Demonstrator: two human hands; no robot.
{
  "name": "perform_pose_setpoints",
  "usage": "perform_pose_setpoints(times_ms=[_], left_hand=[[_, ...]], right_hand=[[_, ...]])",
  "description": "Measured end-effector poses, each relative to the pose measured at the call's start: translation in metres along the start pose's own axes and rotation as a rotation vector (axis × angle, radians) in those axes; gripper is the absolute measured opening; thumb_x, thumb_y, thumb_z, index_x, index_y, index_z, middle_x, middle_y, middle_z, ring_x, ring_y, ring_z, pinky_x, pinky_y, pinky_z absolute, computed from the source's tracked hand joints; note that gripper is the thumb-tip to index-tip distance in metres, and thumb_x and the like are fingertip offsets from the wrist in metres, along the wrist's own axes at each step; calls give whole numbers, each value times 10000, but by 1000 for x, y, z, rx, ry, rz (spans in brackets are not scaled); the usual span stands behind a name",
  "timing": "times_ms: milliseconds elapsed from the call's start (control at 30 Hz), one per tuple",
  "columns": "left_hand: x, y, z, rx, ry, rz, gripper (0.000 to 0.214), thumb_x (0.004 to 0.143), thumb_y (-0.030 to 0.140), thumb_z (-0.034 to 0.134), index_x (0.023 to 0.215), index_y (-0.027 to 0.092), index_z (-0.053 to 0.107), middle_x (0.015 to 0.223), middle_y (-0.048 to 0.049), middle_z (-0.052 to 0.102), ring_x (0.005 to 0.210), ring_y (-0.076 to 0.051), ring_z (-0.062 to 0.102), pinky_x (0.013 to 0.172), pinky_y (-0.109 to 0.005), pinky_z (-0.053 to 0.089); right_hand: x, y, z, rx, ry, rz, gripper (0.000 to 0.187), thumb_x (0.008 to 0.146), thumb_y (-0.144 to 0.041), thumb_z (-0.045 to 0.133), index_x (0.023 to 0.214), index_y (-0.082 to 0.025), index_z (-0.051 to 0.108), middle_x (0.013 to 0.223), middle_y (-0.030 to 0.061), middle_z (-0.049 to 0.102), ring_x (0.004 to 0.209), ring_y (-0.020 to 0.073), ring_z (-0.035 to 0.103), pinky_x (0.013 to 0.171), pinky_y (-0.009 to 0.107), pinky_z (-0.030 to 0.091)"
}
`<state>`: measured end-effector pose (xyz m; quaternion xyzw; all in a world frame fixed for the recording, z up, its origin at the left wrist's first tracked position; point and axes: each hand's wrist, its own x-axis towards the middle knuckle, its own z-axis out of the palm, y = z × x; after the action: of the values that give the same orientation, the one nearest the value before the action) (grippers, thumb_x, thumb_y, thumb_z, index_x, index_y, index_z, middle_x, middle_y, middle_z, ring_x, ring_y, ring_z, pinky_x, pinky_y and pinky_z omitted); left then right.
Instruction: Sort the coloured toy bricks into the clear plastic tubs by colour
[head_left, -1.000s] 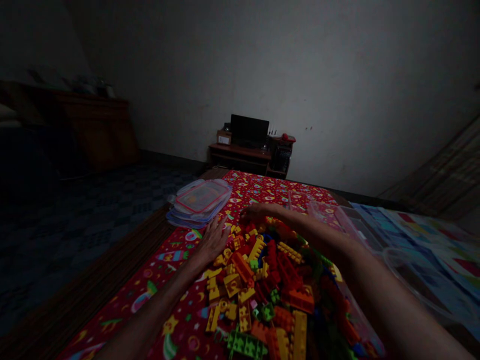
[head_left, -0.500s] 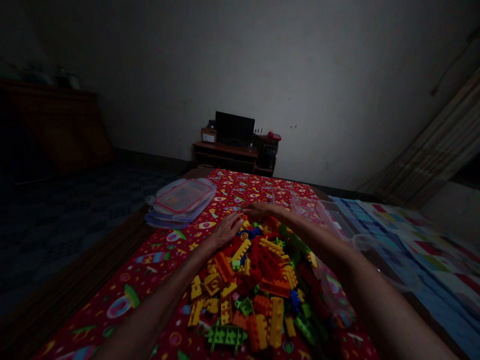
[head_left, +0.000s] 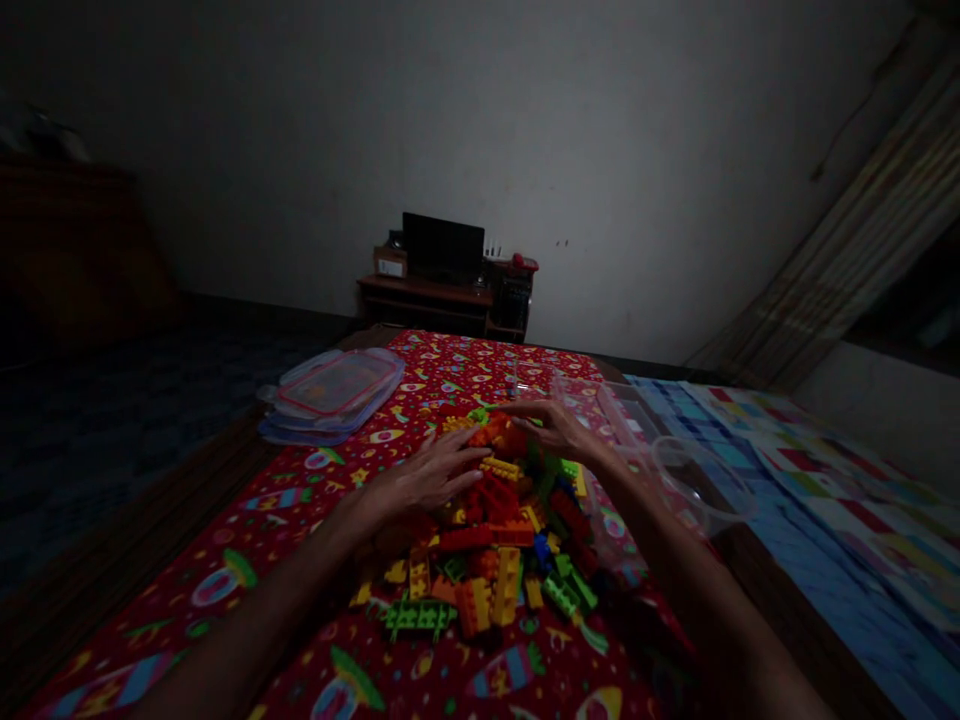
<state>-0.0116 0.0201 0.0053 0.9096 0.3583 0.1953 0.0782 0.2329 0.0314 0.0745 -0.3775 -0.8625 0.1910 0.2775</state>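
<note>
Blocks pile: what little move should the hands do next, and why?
Probably pull both hands closer to the body, raking the blocks together: the left hand and right hand lie open at the pile's far edge, and loose blocks are spread over the cloth.

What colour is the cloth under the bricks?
The cloth is red with colourful cartoon prints, clearest in the head view.

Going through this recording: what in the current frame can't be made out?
Head view, all dim:
1. Bricks beneath left hand and right hand: covered by the palms on the brick pile.
2. Clear tubs: see-through walls merge in the dark; number unclear.
3. Small items on the far desk: too small.
4. Dark furniture at left: lost in shadow, cut by the edge.
</note>
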Motion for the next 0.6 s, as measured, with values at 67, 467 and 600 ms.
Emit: perform_pose_setpoints(times_ms=[67, 467, 600], left_hand=[[1, 15, -5, 43, 35, 12, 443, 965, 466, 348, 1326, 288, 532, 1540, -67, 325, 1395, -311, 305, 1110, -608, 231], [13, 40, 12, 124, 85, -6, 423, 919, 430, 485, 1330, 329, 479, 1483, -58, 415, 1341, -273, 396, 1115, -589, 236], [6, 8, 7, 20, 88, -1, 476, 892, 389, 522, 1346, 265, 453, 1462, -99, 430, 1319, -271, 429, 1100, -506, 325]], right_hand=[[-15, -2, -4, 56, 120, 34, 314, 919, -316, 485, 1132, -215, 692, 1116, 72, 706, 1013, 200, 654, 889, 337, 489], [-43, -5, 60, -368, 187, 255, 377, 882, -218, 527, 1253, -180, 585, 1156, 138, 647, 1070, 244, 600, 929, 371, 454], [-39, -19, 72, -344, 156, 89, 445, 877, -207, 510, 1320, -165, 518, 1176, 133, 634, 1083, 239, 579, 938, 368, 441]])
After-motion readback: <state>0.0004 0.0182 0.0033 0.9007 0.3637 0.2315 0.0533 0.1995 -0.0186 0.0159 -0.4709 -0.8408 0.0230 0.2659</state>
